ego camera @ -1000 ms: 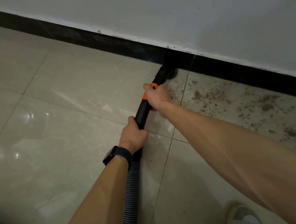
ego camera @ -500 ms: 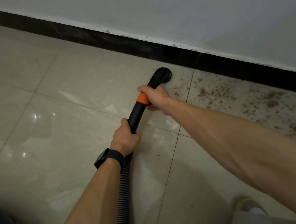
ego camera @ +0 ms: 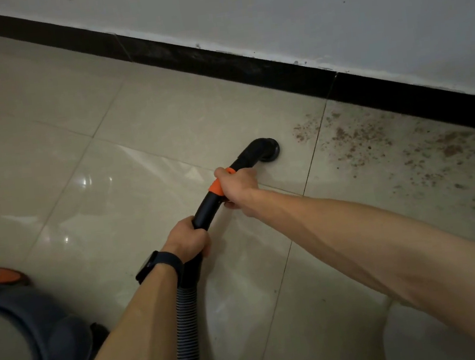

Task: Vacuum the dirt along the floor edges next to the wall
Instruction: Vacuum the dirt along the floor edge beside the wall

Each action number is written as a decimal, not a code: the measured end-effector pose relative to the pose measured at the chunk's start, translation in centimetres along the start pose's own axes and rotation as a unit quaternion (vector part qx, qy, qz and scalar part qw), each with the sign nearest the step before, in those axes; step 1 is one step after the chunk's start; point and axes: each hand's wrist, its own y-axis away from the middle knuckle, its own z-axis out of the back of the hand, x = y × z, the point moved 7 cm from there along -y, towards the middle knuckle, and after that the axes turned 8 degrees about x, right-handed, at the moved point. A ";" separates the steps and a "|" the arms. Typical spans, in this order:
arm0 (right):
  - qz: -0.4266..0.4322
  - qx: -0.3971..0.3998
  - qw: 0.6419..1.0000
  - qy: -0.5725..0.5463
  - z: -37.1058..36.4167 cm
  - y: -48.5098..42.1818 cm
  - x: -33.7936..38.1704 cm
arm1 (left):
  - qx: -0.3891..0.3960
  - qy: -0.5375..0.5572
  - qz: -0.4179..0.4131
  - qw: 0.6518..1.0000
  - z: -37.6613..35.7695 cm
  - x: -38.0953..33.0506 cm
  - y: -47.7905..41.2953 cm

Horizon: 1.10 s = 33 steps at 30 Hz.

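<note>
A black vacuum tube (ego camera: 208, 206) with an orange band ends in a round black nozzle (ego camera: 268, 150) that sits on the beige tile, well short of the black baseboard (ego camera: 245, 67). My right hand (ego camera: 238, 187) grips the tube at the orange band. My left hand (ego camera: 188, 242), with a dark watch on its wrist, grips the tube's lower end where the ribbed hose (ego camera: 186, 331) begins. Brown dirt (ego camera: 382, 145) lies scattered on the tiles to the right of the nozzle, up to the baseboard.
The dark vacuum body (ego camera: 31, 343) with an orange part stands at the lower left beside my left arm. A white wall (ego camera: 298, 5) rises above the baseboard. A pale shoe (ego camera: 426, 336) shows at the bottom right. Bare glossy tile stretches to the left.
The nozzle has come away from the baseboard toward me. Both hands moved back with the tube. The view shifted, and the vacuum body has come into sight at the lower left.
</note>
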 end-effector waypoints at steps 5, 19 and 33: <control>0.000 0.008 1.000 -0.001 0.6 0.2 -0.6 | 0.002 -0.054 -0.014 0.998 -0.6 -0.3 0.8; 0.015 0.017 1.000 -0.002 3.1 -0.7 -0.3 | -0.005 -0.132 -0.050 0.990 -2.4 -2.2 0.4; 0.021 -0.010 0.999 -0.029 6.7 -1.6 0.9 | -0.025 -0.191 -0.099 0.976 -3.5 -6.1 -1.2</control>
